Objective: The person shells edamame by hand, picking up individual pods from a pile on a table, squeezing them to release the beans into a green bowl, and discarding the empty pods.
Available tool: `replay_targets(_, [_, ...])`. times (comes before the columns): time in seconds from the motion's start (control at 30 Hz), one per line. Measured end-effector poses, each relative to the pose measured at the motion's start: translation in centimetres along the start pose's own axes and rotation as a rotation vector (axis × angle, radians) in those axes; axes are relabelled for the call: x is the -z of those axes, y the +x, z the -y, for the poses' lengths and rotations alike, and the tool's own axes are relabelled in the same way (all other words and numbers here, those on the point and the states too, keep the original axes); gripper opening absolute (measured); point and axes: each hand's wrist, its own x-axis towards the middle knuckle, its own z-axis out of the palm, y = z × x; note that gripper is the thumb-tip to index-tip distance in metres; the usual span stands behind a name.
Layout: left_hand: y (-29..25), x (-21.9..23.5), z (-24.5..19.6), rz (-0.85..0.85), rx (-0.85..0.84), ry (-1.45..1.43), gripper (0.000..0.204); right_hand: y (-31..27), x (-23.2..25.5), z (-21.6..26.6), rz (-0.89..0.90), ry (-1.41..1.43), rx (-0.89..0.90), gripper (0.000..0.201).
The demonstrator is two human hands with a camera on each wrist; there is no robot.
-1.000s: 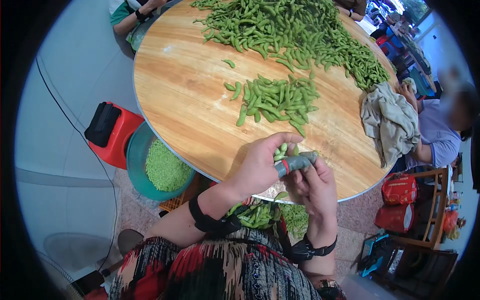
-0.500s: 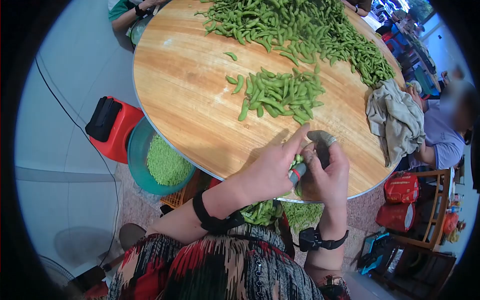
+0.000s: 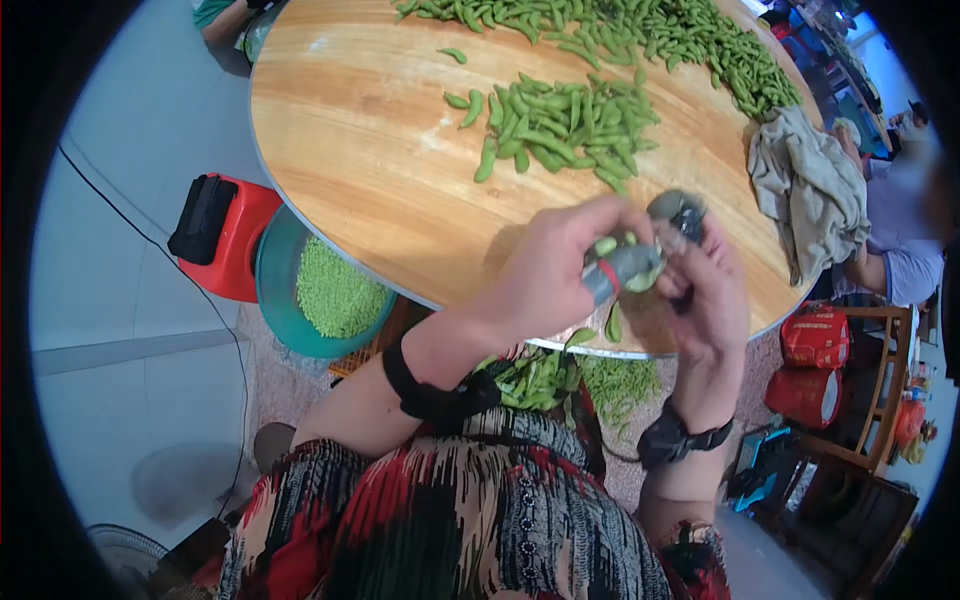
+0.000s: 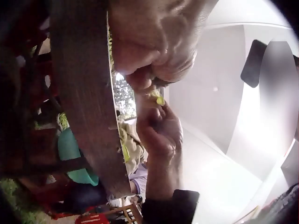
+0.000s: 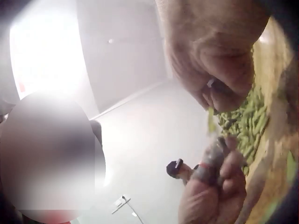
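Over the table's near edge, my left hand (image 3: 560,265) curls its fingers round several green beans (image 3: 605,246). Its thumb wears a grey cover with a red band. Close on the right, my right hand (image 3: 715,285), with dark covers on its fingertips, bends its fingers toward that thumb. In the right wrist view a blurred green pod (image 5: 211,122) is pinched at the right hand's (image 5: 215,60) fingertips, above the left hand (image 5: 212,191). The left wrist view shows a green piece (image 4: 160,100) between the hands. Below them a loose pod (image 3: 613,323) shows in the head view.
Beyond the hands, a small pod pile (image 3: 570,125) lies on the round wooden table (image 3: 350,150), with a larger heap (image 3: 690,40) behind. A grey cloth (image 3: 810,185) and a seated person are at right. A teal basin (image 3: 290,315) of shelled beans stands lower left.
Both hands have moved up and right in the head view, while the table and pods have shifted upward in it. The right hand has drawn slightly away from the left.
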Motion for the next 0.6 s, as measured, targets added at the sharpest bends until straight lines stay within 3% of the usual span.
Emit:
replay_targets(0.07, [0.3, 0.1, 0.1, -0.029, 0.257, -0.108, 0.014, 0.7, -0.1, 0.9, -0.059, -0.188, 0.111, 0.021])
replay_targets(0.13, [-0.3, 0.6, 0.0, -0.028, 0.279, -0.146, 0.018, 1.9, 2.3, 2.0, -0.028, -0.128, 0.243, 0.021])
replay_targets(0.17, [-0.5, 1.4, -1.3, -0.113, 0.394, -0.345, 0.017, 2.4, 4.0, 3.1, -0.047, -0.176, 0.314, 0.021])
replay_targets(0.2, [-1.1, 2.4, -2.1, -0.199, 0.515, -0.54, 0.016, 1.9, 4.0, 3.7, -0.08, -0.353, 0.266, 0.021])
replay_targets(0.27, [-2.5, 4.7, -2.4, -0.296, 0.427, -0.513, 0.019, 1.5, 4.5, 2.9, -0.056, -0.714, 0.198, 0.02])
replay_targets(0.3, [-3.2, 5.9, -2.7, -0.383, 0.391, -0.494, 0.016, 1.3, 4.6, 2.1, -0.082, -0.803, 0.069, 0.019])
replay_targets(0.4, [-6.0, 9.9, -2.3, -0.688, 0.301, -0.397, 0.016, 0.1, 3.1, -0.3, -0.047, -1.363, 0.334, 0.02])
replay_targets(0.43, [-7.1, 11.0, -1.9, -0.81, 0.294, -0.3, 0.016, -0.6, 2.6, -0.5, -0.048, -1.36, 0.332, 0.02])
replay_targets(0.53, [-11.7, 15.2, -0.3, -1.096, 0.271, -0.098, 0.016, -2.4, 1.4, 0.3, 0.101, -1.561, 0.219, 0.023])
replay_targets(0.6, [-17.4, 18.7, 2.1, -1.135, 0.25, -0.079, 0.02, -3.0, 0.8, 1.2, 0.663, -1.22, 0.013, 0.021])
